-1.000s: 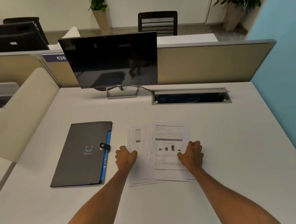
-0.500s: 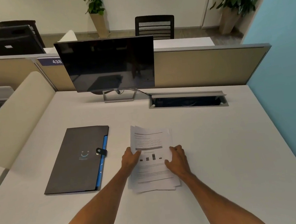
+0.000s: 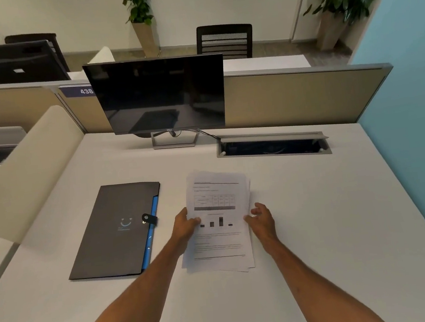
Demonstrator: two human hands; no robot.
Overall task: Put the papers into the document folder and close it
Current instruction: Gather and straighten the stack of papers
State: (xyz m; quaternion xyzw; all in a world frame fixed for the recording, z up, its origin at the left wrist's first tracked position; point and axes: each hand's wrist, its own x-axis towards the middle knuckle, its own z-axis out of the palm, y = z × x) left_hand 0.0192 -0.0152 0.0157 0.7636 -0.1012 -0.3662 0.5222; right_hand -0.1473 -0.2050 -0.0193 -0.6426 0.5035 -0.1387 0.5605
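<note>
A loose stack of printed papers (image 3: 216, 199) with a table and a bar chart lies on the white desk (image 3: 315, 215), its far end slightly raised. My left hand (image 3: 185, 224) grips the stack's left edge, thumb on top. My right hand (image 3: 262, 217) is at the stack's right edge, fingers spread and touching it. The dark grey document folder (image 3: 114, 232) lies closed to the left of the papers, with a blue inner edge and a black snap tab on its right side.
A black monitor (image 3: 157, 93) on a metal stand is at the back of the desk. An open cable tray (image 3: 272, 147) is sunk into the desk at the back right. A beige divider (image 3: 25, 168) borders the left, a blue wall (image 3: 407, 90) the right.
My hands have pushed the spread sheets together into one stack. My left hand now holds the stack's left edge, and my right hand has moved to its right edge.
</note>
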